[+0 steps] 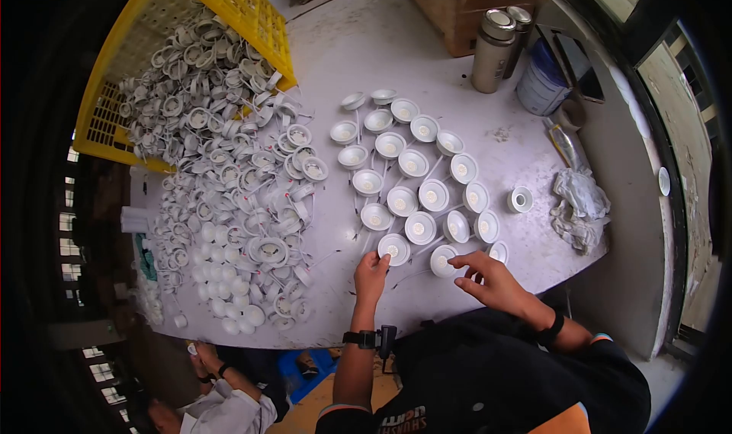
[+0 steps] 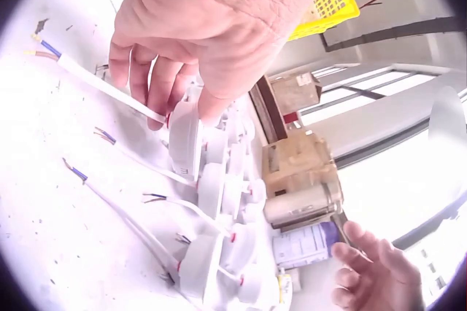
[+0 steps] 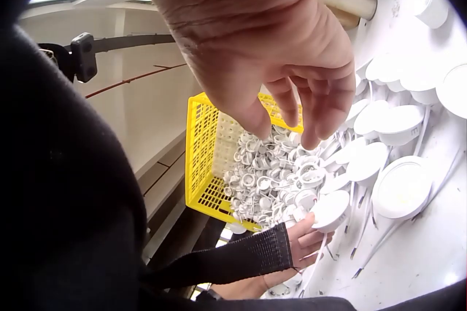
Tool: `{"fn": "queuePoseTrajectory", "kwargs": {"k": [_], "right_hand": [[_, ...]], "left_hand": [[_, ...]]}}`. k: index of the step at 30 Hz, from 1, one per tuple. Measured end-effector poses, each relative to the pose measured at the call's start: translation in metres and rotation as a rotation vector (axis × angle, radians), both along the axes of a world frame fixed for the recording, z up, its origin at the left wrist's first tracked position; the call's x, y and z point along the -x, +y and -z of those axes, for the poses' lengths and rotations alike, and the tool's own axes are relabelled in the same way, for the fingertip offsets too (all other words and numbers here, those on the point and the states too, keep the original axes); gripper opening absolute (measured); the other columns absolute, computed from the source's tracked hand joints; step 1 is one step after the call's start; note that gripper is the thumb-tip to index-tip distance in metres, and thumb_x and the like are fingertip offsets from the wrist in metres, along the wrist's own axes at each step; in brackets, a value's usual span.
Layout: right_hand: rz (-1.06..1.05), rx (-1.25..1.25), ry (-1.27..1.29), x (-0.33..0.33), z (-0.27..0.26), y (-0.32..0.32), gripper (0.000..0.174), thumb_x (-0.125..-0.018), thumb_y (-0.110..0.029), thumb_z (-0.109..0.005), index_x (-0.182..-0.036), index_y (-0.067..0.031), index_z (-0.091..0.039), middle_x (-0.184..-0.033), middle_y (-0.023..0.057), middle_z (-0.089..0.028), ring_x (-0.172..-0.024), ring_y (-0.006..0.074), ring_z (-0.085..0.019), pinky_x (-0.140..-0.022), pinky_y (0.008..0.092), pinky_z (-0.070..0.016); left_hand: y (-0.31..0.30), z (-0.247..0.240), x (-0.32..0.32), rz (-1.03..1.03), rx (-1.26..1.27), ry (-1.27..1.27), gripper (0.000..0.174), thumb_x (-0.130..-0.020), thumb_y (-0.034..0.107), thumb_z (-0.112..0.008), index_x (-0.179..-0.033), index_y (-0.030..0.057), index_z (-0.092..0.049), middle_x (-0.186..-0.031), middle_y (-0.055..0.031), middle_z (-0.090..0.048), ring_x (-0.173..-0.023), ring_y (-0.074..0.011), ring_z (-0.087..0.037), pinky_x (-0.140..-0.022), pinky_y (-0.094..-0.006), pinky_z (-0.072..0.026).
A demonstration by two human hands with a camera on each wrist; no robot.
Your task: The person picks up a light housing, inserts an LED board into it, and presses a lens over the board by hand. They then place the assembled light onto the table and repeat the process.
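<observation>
My left hand [image 1: 371, 275] grips a white round LED downlight [image 1: 393, 249] at the near left end of the rows on the table. In the left wrist view, thumb and fingers pinch the edge of this downlight [image 2: 185, 140], and its white cable [image 2: 102, 86] ends in bare blue and brown wires. My right hand [image 1: 492, 281] hovers with loosely bent fingers and nothing in them, right beside another downlight [image 1: 444, 261]. Slanting rows of similar downlights [image 1: 413, 163] stand face up beyond both hands, cables trailing between them.
A yellow crate [image 1: 99, 106] lies tipped at the left, spilling a heap of white lamp housings [image 1: 229, 167]. White domed covers [image 1: 221, 274] lie near it. To the right are a lone downlight [image 1: 520, 199], a crumpled cloth [image 1: 579, 209], a bucket [image 1: 543, 80] and a flask [image 1: 492, 53]. Another person [image 1: 229, 403] sits at lower left.
</observation>
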State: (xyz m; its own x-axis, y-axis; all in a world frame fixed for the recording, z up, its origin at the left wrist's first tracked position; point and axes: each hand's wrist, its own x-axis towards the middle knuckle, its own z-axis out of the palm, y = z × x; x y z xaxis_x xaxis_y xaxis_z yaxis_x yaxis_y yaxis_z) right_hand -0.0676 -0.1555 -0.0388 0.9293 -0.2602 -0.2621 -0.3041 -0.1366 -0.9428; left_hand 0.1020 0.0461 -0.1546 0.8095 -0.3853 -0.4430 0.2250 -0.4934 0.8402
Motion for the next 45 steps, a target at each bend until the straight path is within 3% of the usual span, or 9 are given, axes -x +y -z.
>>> {"fn": "queuePoseTrajectory", "kwargs": {"k": [3, 5, 12, 21, 23, 30, 34, 37, 45], "right_hand": [[-0.015, 0.020, 0.032, 0.000, 0.000, 0.000, 0.032, -0.081, -0.012, -0.062, -0.112, -0.0043, -0.056, -0.098, 0.0122, -0.056, -0.074, 0.0190, -0.058, -0.063, 0.0295, -0.0475], [-0.015, 0.026, 0.039, -0.001, 0.001, 0.000, 0.032, -0.081, -0.011, -0.062, -0.111, -0.0043, -0.056, -0.097, 0.0123, -0.056, -0.074, 0.0197, -0.059, -0.063, 0.0297, -0.0478], [-0.032, 0.032, 0.031, -0.011, 0.002, -0.001, 0.030, -0.080, -0.010, -0.062, -0.109, -0.0046, -0.057, -0.095, 0.0116, -0.057, -0.073, 0.0199, -0.059, -0.063, 0.0304, -0.0483], [-0.047, 0.021, -0.024, -0.019, 0.006, 0.003, 0.029, -0.080, -0.009, -0.061, -0.108, -0.0040, -0.057, -0.096, 0.0114, -0.058, -0.074, 0.0200, -0.060, -0.064, 0.0299, -0.0487], [-0.019, 0.000, -0.067, -0.023, 0.005, 0.005, 0.030, -0.081, -0.011, -0.061, -0.110, -0.0037, -0.056, -0.098, 0.0114, -0.058, -0.075, 0.0205, -0.059, -0.064, 0.0301, -0.0485], [0.041, -0.133, -0.168, -0.059, -0.026, 0.020, 0.038, -0.086, -0.019, -0.057, -0.116, 0.0025, -0.051, -0.091, 0.0153, -0.060, -0.072, 0.0164, -0.057, -0.062, 0.0286, -0.0464], [-0.001, -0.249, -0.064, -0.057, -0.045, 0.022, 0.032, -0.083, -0.017, -0.058, -0.109, 0.0007, -0.056, -0.071, 0.0070, -0.058, -0.061, 0.0113, -0.052, -0.056, 0.0261, -0.0426], [0.021, -0.234, -0.131, -0.050, -0.040, 0.026, 0.030, -0.086, -0.016, -0.057, -0.111, -0.0007, -0.054, -0.080, 0.0032, -0.059, -0.062, 0.0052, -0.051, -0.050, 0.0213, -0.0416], [0.106, -0.277, -0.117, -0.041, -0.050, 0.028, 0.027, -0.082, -0.012, -0.059, -0.105, 0.0006, -0.055, -0.080, 0.0030, -0.059, -0.064, 0.0063, -0.052, -0.054, 0.0216, -0.0429]], "left_hand": [[-0.009, -0.007, 0.003, 0.084, -0.254, -0.158, 0.028, -0.082, 0.021, -0.062, -0.100, -0.0008, -0.058, -0.094, -0.0105, -0.062, -0.081, -0.0172, -0.058, -0.075, -0.0270, -0.0444], [-0.009, -0.011, 0.006, 0.144, -0.438, -0.630, 0.030, -0.081, 0.024, -0.062, -0.099, 0.0006, -0.059, -0.092, -0.0134, -0.061, -0.080, -0.0216, -0.057, -0.072, -0.0300, -0.0453], [-0.032, -0.015, -0.050, -0.103, -0.328, -0.478, 0.036, -0.080, 0.036, -0.060, -0.094, 0.0027, -0.059, -0.095, -0.0129, -0.061, -0.092, -0.0289, -0.055, -0.078, -0.0384, -0.0430], [-0.040, -0.026, -0.077, 0.139, -0.706, -0.307, 0.033, -0.075, 0.036, -0.055, -0.084, 0.0038, -0.058, -0.081, -0.0144, -0.063, -0.077, -0.0339, -0.060, -0.072, -0.0436, -0.0441], [-0.028, -0.043, -0.070, 0.090, -0.588, -0.365, 0.030, -0.074, 0.032, -0.055, -0.083, 0.0029, -0.057, -0.079, -0.0146, -0.062, -0.073, -0.0346, -0.059, -0.067, -0.0427, -0.0441], [-0.019, -0.145, 0.012, 0.086, 0.101, -0.307, 0.014, -0.082, 0.011, -0.056, -0.087, -0.0008, -0.050, -0.073, -0.0086, -0.056, -0.066, -0.0118, -0.052, -0.058, -0.0270, -0.0420], [-0.024, -0.159, 0.036, 0.100, 0.208, -0.311, 0.018, -0.083, 0.010, -0.054, -0.096, -0.0012, -0.050, -0.080, -0.0096, -0.059, -0.072, -0.0123, -0.054, -0.064, -0.0267, -0.0446], [-0.025, -0.166, 0.043, 0.166, 0.232, -0.278, 0.022, -0.085, 0.014, -0.052, -0.100, -0.0020, -0.051, -0.082, -0.0104, -0.059, -0.073, -0.0121, -0.054, -0.065, -0.0266, -0.0445], [-0.023, -0.181, 0.048, 0.227, 0.379, -0.120, 0.032, -0.089, 0.021, -0.049, -0.110, -0.0042, -0.050, -0.092, -0.0083, -0.059, -0.081, -0.0106, -0.053, -0.072, -0.0252, -0.0427]]}}
